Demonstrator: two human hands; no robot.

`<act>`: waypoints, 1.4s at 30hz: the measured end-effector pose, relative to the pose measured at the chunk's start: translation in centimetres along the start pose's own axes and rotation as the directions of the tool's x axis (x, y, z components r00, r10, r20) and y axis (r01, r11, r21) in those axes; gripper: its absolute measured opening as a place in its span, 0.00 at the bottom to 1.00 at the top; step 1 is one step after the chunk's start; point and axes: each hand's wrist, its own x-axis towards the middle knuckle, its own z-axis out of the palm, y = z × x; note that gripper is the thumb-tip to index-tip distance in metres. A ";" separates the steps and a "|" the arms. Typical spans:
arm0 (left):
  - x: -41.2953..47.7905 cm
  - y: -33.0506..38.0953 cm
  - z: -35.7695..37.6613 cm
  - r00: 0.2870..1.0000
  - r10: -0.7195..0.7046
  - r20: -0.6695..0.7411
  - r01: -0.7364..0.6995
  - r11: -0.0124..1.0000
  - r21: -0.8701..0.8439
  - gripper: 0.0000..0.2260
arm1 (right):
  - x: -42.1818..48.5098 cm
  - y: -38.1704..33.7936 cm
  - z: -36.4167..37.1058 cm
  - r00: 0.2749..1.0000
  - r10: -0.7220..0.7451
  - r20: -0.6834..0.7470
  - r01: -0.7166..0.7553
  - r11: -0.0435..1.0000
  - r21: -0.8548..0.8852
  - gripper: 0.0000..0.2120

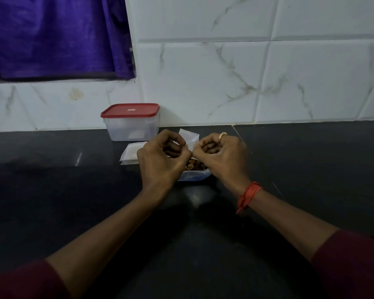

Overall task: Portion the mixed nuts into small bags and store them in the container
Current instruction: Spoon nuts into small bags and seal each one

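My left hand [160, 160] and my right hand [220, 156] are held close together above the black counter, both with curled fingers pinching a small clear bag [189, 138] between them. Right below the hands sits an open pack of mixed nuts [195, 169], mostly hidden by them. A flat pile of small clear bags [130, 154] lies on the counter just left of my left hand. Behind it, against the wall, stands a clear plastic container [131, 126] with its red lid [130, 110] on.
The black counter [289, 160] stretches left and right of the hands and ends at a white tiled wall [246, 72]. A purple curtain [56, 35] hangs at the upper left, above the counter.
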 end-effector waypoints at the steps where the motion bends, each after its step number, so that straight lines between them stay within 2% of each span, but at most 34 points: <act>1: 0.0 0.0 0.1 1.000 0.003 -0.014 -0.002 1.000 0.012 0.06 | 0.0 0.0 0.0 1.000 -0.001 0.005 0.001 1.000 0.005 0.04; 5: 0.5 -0.6 -0.3 0.996 0.011 -0.084 -0.007 0.999 0.045 0.06 | -0.1 -0.2 -0.3 1.000 -0.008 -0.003 0.008 0.999 0.038 0.03; 10: 0.2 -0.4 -0.3 0.998 0.040 -0.044 -0.038 0.998 0.045 0.06 | 0.1 0.5 -0.1 0.997 0.067 0.035 -0.069 0.995 0.072 0.02; 13: 0.1 -0.3 -0.1 0.997 0.065 -0.035 -0.064 0.997 0.041 0.07 | 0.0 0.9 0.2 0.991 0.080 0.107 -0.093 0.987 0.130 0.08; 16: 0.1 -0.4 -0.2 0.998 0.055 -0.034 -0.054 0.998 0.034 0.07 | -0.3 0.6 0.5 0.994 -0.073 0.082 0.065 0.993 0.099 0.13; 19: 0.2 -0.4 -0.4 0.998 0.051 -0.029 -0.050 0.998 0.035 0.08 | -0.1 0.9 0.5 0.958 -0.287 0.022 0.288 0.956 -0.061 0.11; 22: 0.3 -0.3 -0.4 0.999 0.038 -0.028 -0.037 0.998 0.051 0.08 | 0.2 1.6 0.0 0.870 -0.480 0.114 0.491 0.822 -0.288 0.06; 24: 0.3 -0.2 -0.3 1.000 0.001 -0.031 0.000 0.999 0.045 0.09 | 0.3 1.8 -0.2 0.817 -0.543 0.193 0.570 0.712 -0.411 0.09; 26: 0.2 0.0 -0.3 1.000 -0.017 -0.023 0.018 0.999 0.037 0.08 | 0.3 1.7 0.0 0.790 -0.553 0.267 0.608 0.644 -0.464 0.14; 30: -0.1 0.1 -0.1 0.996 0.042 0.083 -0.045 0.999 0.031 0.09 | -0.1 2.0 0.6 0.846 -0.388 0.366 0.522 0.744 -0.417 0.11; 33: -0.5 0.1 -0.1 0.983 0.122 0.140 -0.128 0.991 0.040 0.08 | -0.1 2.9 0.8 0.877 -0.325 0.353 0.439 0.841 -0.317 0.07; 36: -0.1 -0.4 -0.6 0.938 0.313 0.152 -0.333 0.933 0.134 0.08 | 0.3 3.4 0.6 0.918 -0.273 0.287 0.320 0.938 -0.135 0.12; 37: 0.3 -0.8 -0.8 0.907 0.374 0.194 -0.406 0.899 0.163 0.11 | 0.4 3.5 0.5 0.927 -0.246 0.283 0.284 0.953 -0.102 0.14; 39: 1.1 -1.9 -1.4 0.828 0.418 0.374 -0.515 0.831 0.211 0.23 | 0.5 3.5 0.3 0.933 -0.218 0.288 0.247 0.967 -0.069 0.16; 41: 1.7 -2.9 -1.8 0.757 0.362 0.543 -0.566 0.780 0.268 0.35 | 0.7 3.6 0.2 0.922 -0.217 0.320 0.237 0.971 -0.025 0.17; 42: 1.8 -3.3 -1.9 0.746 0.335 0.576 -0.569 0.770 0.289 0.38 | 0.7 3.6 0.2 0.909 -0.226 0.350 0.242 0.970 -0.003 0.17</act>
